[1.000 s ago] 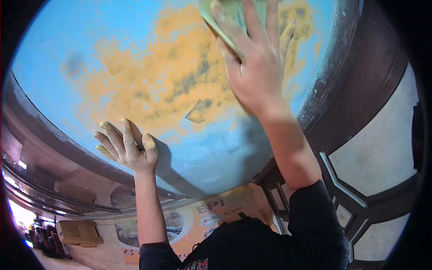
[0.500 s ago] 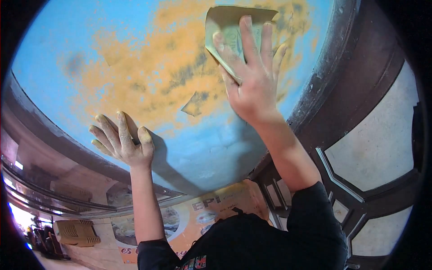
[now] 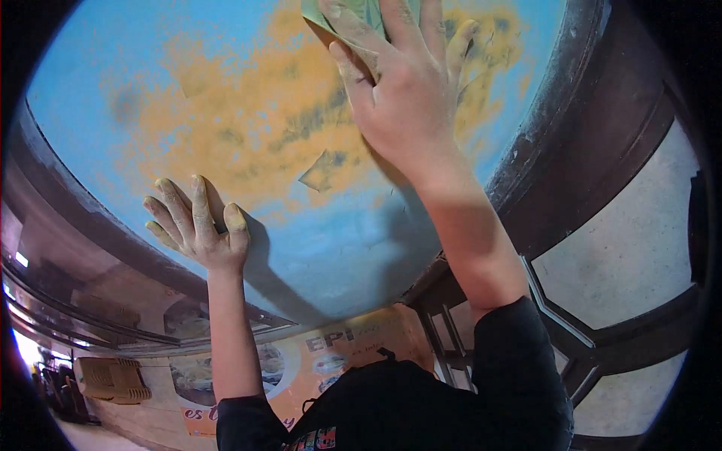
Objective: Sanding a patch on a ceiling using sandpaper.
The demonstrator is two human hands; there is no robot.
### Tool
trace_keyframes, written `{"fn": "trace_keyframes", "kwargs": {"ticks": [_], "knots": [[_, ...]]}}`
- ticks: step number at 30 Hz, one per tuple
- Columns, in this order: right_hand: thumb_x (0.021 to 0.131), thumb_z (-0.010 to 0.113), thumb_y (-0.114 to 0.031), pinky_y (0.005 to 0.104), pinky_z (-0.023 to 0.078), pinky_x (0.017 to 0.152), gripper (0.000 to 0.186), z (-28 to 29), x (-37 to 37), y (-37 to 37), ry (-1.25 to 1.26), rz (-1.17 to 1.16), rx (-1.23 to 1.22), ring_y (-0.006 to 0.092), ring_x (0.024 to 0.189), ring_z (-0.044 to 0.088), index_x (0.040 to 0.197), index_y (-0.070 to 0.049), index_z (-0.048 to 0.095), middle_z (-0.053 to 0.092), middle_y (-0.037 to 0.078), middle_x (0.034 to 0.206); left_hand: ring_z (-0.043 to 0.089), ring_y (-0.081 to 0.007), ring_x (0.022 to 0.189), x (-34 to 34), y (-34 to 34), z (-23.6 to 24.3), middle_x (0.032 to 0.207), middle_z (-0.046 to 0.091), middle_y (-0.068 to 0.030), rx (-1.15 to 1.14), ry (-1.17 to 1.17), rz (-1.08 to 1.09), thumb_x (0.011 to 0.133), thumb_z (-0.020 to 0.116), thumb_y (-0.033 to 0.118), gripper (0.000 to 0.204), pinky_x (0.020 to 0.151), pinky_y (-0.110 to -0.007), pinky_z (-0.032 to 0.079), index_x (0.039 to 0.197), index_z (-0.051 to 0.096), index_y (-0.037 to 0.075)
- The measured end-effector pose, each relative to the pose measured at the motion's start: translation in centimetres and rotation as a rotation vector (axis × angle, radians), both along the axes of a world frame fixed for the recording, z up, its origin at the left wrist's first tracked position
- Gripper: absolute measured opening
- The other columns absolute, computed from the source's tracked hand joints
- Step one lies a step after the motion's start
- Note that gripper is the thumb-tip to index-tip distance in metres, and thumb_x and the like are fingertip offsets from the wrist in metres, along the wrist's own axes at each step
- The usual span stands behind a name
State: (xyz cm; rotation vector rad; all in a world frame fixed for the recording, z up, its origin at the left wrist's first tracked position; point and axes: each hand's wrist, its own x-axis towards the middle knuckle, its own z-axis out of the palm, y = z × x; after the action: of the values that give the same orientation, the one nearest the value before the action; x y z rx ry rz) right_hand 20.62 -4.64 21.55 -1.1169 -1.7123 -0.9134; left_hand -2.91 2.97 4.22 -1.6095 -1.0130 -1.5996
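A sheet of sandpaper [image 3: 320, 16], its printed greenish backing toward me, lies against a blue surface [image 3: 361, 259] with worn orange patches. My right hand [image 3: 410, 94] presses the sheet flat with its fingers spread over it and moves it along. The upper part of the sheet and some of my fingertips are cut off by the top edge of the view. Lower left, my left hand [image 3: 207, 229] rests on the same surface, open, fingers apart and dusted with yellowish powder. It holds nothing.
Dark brown frames border the blue surface on the left [image 3: 98, 222] and right [image 3: 553, 113]. Pale panels [image 3: 624, 240] with dark bars stand to the right. Lower down are an orange printed banner [image 3: 316, 368] and a brown plastic crate-like object [image 3: 113, 379].
My right hand has slid upward and slightly left with the sandpaper, carrying part of the sheet out of view. My left hand stays on the surface, its place in the picture a little further left.
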Motion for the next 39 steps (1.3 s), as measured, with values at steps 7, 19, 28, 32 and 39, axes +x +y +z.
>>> {"fn": "trace_keyframes", "kwargs": {"ticks": [7, 19, 28, 32, 39], "knots": [[0.082, 0.068, -0.017, 0.0668, 0.017, 0.106, 0.054, -6.4, 1.0, -0.4, 0.062, -0.225, -0.135, 0.0462, 0.140, 0.019, 0.131, -0.035, 0.056, 0.029, 0.007, 0.154, 0.020, -0.0361, 0.144, -0.3, -0.4, 0.4, 0.150, 0.035, -0.0146, -0.016, 0.019, 0.022, 0.092, 0.045, 0.047, 0.050, 0.116, -0.047, 0.002, 0.134, 0.055, 0.021], [0.084, 0.063, -0.012, 0.0679, 0.009, 0.107, 0.048, -6.1, 0.7, -0.3, 0.165, -0.135, -0.124, 0.0482, 0.141, 0.014, 0.129, -0.026, 0.060, 0.026, 0.011, 0.155, 0.019, -0.0377, 0.143, -0.3, -0.4, 0.8, 0.150, 0.035, -0.0174, -0.010, 0.058, 0.027, 0.089, 0.048, 0.038, 0.049, 0.116, -0.050, 0.004, 0.131, 0.058, 0.015], [0.080, 0.069, -0.016, 0.0707, 0.009, 0.105, 0.054, -8.6, -0.3, -0.3, 0.073, -0.172, -0.175, 0.0470, 0.140, 0.017, 0.130, -0.032, 0.058, 0.030, 0.009, 0.154, 0.020, -0.0384, 0.143, -0.4, -0.4, 0.6, 0.149, 0.036, -0.0170, -0.022, 0.050, 0.040, 0.091, 0.046, 0.045, 0.050, 0.116, -0.050, 0.003, 0.132, 0.057, 0.019], [0.079, 0.070, -0.018, 0.0727, 0.010, 0.103, 0.053, -4.6, -1.8, 0.4, 0.049, -0.131, -0.116, 0.0472, 0.140, 0.018, 0.130, -0.032, 0.058, 0.030, 0.008, 0.153, 0.018, -0.0364, 0.144, -0.3, -0.6, 1.1, 0.151, 0.032, -0.0181, -0.009, 0.060, 0.017, 0.090, 0.050, 0.037, 0.050, 0.116, -0.050, 0.004, 0.135, 0.054, 0.014], [0.081, 0.068, -0.018, 0.0753, 0.008, 0.101, 0.054, -8.8, -1.2, 0.0, 0.056, -0.174, -0.146, 0.0481, 0.139, 0.020, 0.131, -0.034, 0.056, 0.029, 0.007, 0.154, 0.019, -0.0372, 0.144, -0.1, -0.4, 0.8, 0.150, 0.035, -0.0165, -0.005, 0.050, 0.032, 0.092, 0.047, 0.042, 0.049, 0.116, -0.049, 0.003, 0.133, 0.055, 0.017]]}}
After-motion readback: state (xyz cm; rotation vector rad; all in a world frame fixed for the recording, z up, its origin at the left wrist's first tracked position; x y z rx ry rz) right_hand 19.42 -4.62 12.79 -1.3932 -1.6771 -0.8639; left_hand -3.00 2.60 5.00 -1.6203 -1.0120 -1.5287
